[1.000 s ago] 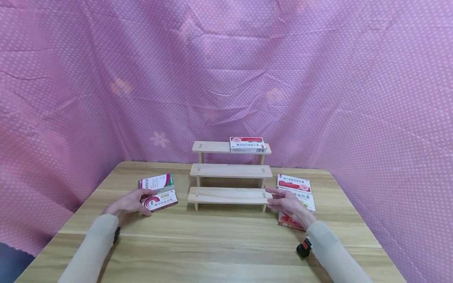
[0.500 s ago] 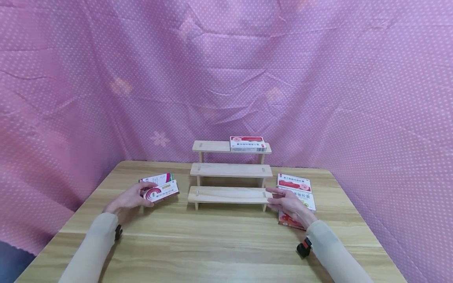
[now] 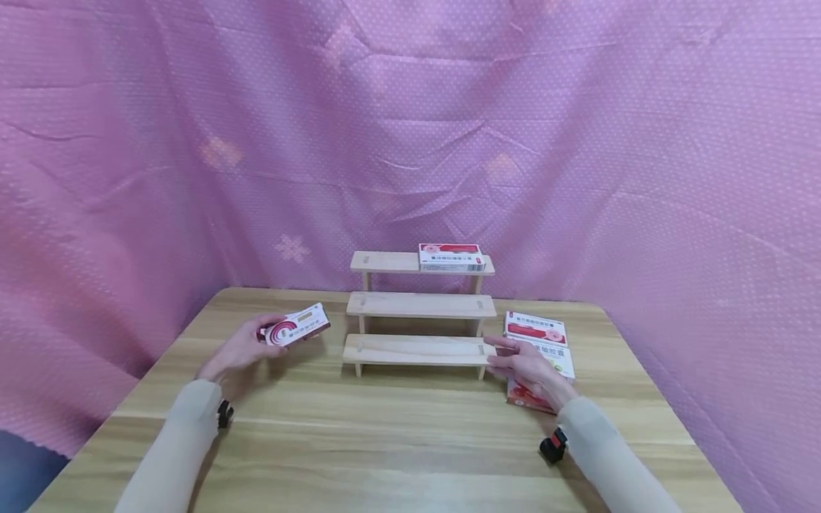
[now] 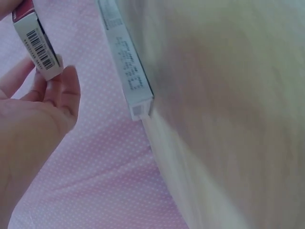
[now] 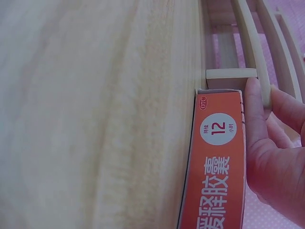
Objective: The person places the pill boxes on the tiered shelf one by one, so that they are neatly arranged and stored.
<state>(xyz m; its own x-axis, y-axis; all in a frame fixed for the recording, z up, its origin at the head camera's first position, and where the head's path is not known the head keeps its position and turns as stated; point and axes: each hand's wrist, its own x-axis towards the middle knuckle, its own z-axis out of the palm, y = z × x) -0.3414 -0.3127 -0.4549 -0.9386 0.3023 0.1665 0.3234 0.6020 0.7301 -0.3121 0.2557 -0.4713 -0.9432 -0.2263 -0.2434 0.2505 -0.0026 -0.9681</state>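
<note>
My left hand (image 3: 244, 349) holds a white and maroon medicine box (image 3: 300, 325) by its left end, raised above the table and tilted. In the left wrist view the barcode end of that box shows between thumb and fingers. Another white medicine box (image 4: 127, 64) lies on the table below; in the head view the hand and held box hide it. My right hand (image 3: 529, 367) grips the right end of the lowest shelf of a three-tier wooden display stand (image 3: 417, 349), thumb and fingers on either side of the board. A red and white medicine box (image 3: 451, 258) lies on the top shelf.
Right of the stand, by my right hand, lie a red and white box (image 3: 535, 328), a white box (image 3: 559, 358) and an orange-red box (image 5: 219, 162). A pink dotted curtain (image 3: 410, 142) hangs behind the wooden table (image 3: 385, 442).
My left hand has lifted the white and maroon box off the table and moved it slightly up and right, tilting it. The right hand stays at the shelf end.
</note>
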